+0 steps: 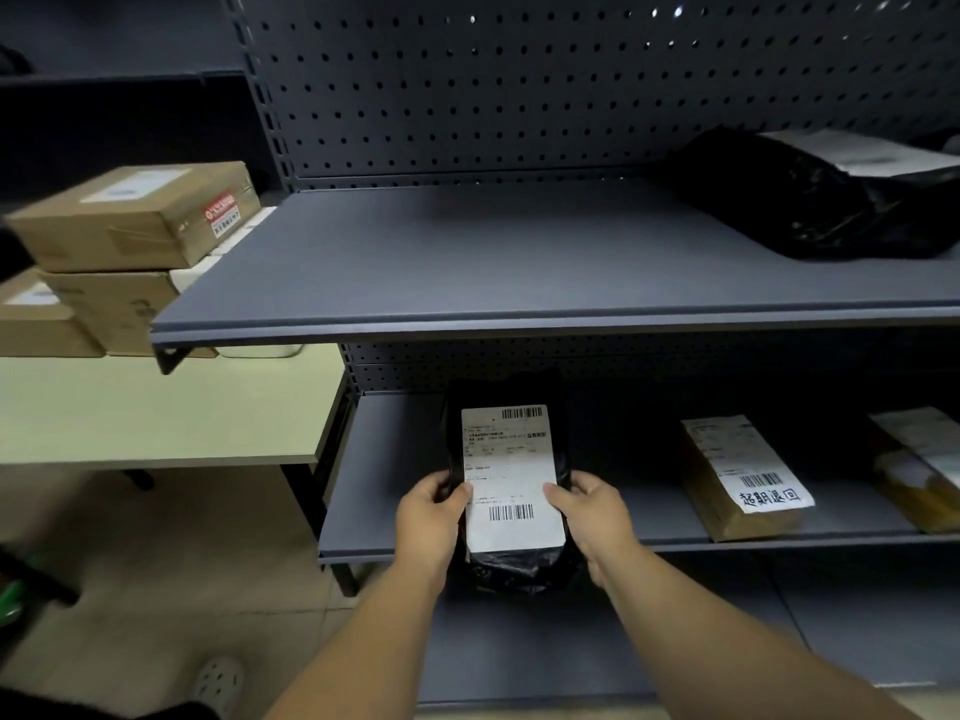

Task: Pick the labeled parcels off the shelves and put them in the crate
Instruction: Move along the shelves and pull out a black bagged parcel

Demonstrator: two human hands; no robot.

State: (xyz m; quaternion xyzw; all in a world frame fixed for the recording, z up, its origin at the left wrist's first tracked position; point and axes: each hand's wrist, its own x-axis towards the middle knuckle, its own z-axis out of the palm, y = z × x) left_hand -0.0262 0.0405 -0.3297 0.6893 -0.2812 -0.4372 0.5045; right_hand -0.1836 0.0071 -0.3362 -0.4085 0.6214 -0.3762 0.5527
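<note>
Dark grey metal shelves (519, 262) with a pegboard back fill the head view. Both hands, left (434, 514) and right (589, 511), pinch the long edges of a black plastic mailer bag with a white barcode label (511, 480), which overhangs the lower shelf's front lip. It looks soft, light and slippery, so gripping both sides suits it. No crate shows.

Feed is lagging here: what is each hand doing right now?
Left hand: closed, gripping the black parcel by its left edge.
Right hand: closed, gripping the same parcel by its right edge.
</note>
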